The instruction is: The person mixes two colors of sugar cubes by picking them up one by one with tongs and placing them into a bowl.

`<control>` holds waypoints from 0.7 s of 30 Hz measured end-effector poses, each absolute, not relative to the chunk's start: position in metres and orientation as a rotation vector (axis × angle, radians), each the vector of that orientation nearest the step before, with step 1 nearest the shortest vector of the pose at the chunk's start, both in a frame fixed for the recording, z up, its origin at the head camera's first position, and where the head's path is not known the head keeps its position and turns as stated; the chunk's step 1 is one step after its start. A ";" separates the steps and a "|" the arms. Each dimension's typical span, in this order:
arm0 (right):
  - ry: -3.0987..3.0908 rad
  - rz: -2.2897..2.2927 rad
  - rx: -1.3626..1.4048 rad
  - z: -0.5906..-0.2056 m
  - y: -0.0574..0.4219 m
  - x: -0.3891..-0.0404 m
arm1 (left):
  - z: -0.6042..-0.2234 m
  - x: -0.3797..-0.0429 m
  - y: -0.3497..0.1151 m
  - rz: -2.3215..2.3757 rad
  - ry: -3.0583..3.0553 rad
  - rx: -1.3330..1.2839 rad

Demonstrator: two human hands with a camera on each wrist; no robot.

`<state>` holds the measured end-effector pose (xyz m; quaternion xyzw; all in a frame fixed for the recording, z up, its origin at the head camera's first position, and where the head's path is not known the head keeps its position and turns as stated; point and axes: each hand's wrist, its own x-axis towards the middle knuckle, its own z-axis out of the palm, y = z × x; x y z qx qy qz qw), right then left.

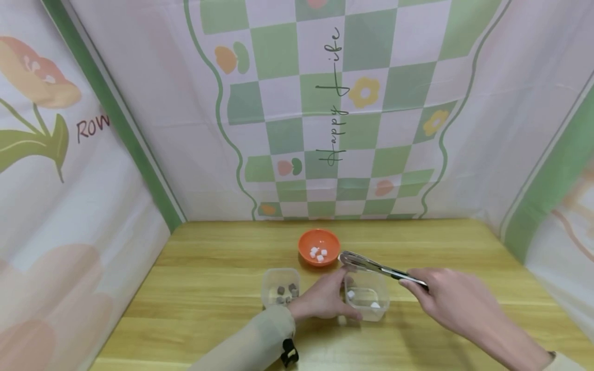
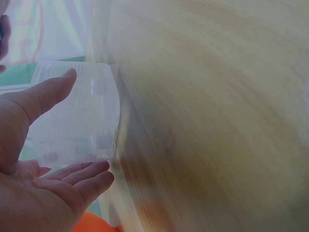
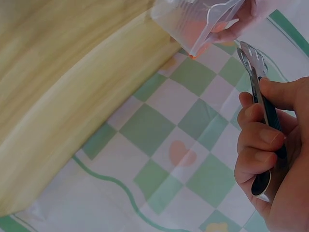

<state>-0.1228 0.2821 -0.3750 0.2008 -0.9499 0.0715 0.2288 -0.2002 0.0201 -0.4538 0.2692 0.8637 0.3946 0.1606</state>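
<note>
My left hand [image 1: 327,296] spans a clear plastic container [image 1: 381,293], thumb on the near side and fingers on the far side. In the left wrist view the thumb and fingers lie along opposite walls of this container [image 2: 91,116]. A couple of white cubes [image 1: 375,305] lie inside it. My right hand [image 1: 457,299] grips metal tongs [image 1: 371,265] with dark handle parts, held above the container. Their tips reach the right rim of an orange bowl [image 1: 318,233], where a bit of white shows. Several white cubes [image 1: 320,258] sit in the bowl.
A second clear container [image 1: 269,281] with several dark grey cubes [image 1: 281,290] stands left of my left hand, partly hidden by it. The wooden table [image 1: 195,288] ends at a patterned cloth backdrop [image 1: 278,103], with cloth on both sides.
</note>
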 end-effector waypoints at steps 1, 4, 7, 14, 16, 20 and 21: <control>-2.617 0.200 0.555 -0.375 0.281 -0.125 | -0.454 -0.200 0.020 1.125 2.468 0.774; -2.647 0.215 0.546 -0.374 0.279 -0.130 | -0.454 -0.200 0.020 1.114 2.477 0.788; -2.668 0.220 0.545 -0.373 0.276 -0.135 | -0.453 -0.201 0.019 1.107 2.482 0.797; -2.709 0.222 0.565 -0.371 0.272 -0.148 | -0.454 -0.202 0.019 1.076 2.490 0.822; -2.718 0.222 0.576 -0.371 0.270 -0.152 | -0.454 -0.202 0.019 1.076 2.488 0.825; -2.740 0.227 0.586 -0.372 0.268 -0.161 | -0.455 -0.203 0.019 1.079 2.485 0.832; -2.742 0.223 0.587 -0.372 0.267 -0.163 | -0.455 -0.203 0.019 1.081 2.484 0.833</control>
